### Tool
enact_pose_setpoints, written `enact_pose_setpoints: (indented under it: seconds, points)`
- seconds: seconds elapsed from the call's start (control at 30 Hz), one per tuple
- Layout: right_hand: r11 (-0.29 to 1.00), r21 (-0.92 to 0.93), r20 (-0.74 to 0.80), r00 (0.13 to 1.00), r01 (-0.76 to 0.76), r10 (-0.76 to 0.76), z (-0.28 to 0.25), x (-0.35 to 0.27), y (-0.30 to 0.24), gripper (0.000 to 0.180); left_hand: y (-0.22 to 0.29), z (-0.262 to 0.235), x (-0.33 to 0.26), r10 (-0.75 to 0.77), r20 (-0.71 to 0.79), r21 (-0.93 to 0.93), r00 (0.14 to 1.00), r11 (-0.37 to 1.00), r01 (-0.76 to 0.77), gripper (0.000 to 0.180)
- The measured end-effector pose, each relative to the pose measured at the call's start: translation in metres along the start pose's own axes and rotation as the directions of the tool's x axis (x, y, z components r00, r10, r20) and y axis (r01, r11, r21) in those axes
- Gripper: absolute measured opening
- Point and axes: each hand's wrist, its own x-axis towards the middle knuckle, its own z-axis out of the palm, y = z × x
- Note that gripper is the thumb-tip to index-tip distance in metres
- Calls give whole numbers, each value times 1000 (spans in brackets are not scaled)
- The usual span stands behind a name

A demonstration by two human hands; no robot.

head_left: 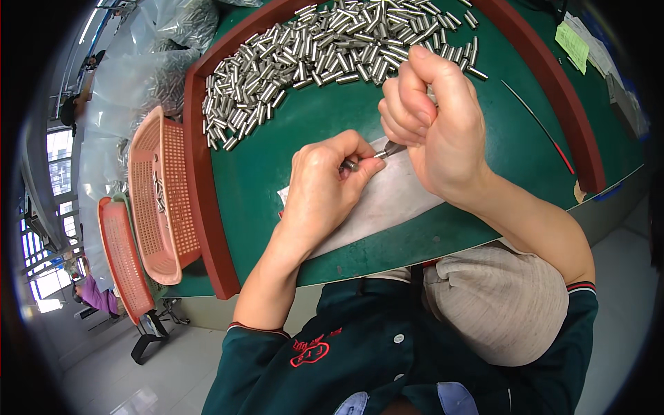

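Observation:
My left hand [319, 181] is closed over a whitish sheet [387, 200], with thumb and forefinger pinching a small metal cylinder [379, 155]. Against its curled fingers rests another short metal cylinder [350, 166]. My right hand [443, 114] makes a fist around a tool whose dark, pointed metal tip [394, 146] meets the pinched cylinder; the fist hides the handle. Beyond both hands a large heap of short, shiny metal cylinders [304, 59] spreads over the green tabletop [266, 159].
A dark red raised rim [205, 221] borders the work area. Outside it on the left stand a pink plastic basket [183, 200] and a redder basket [124, 256], with clear bags of parts [162, 83] behind. A thin rod with a red end [560, 158] lies at right.

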Motion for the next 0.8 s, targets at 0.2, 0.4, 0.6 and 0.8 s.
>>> enact_pose_setpoints:
  seconds: [0.2,0.4,0.6,0.8]
  points:
    - [998,-21,16,998,57,-57,1,-2,7,41,-3,2,-1,-13,-18,-35,1000,999,13,11]
    - [997,-2,34,996,79,-79,0,-5,10,40,-1,2,-2,-36,-31,-61,999,998,34,10]
    - [979,-120,36,986,168,-165,9,-8,11,41,2,0,3,4,-43,-58,999,998,-6,10]
    - [915,-275,181,950,296,-253,7,-13,14,40,9,-2,-3,-13,-31,-23,999,1000,13,10]
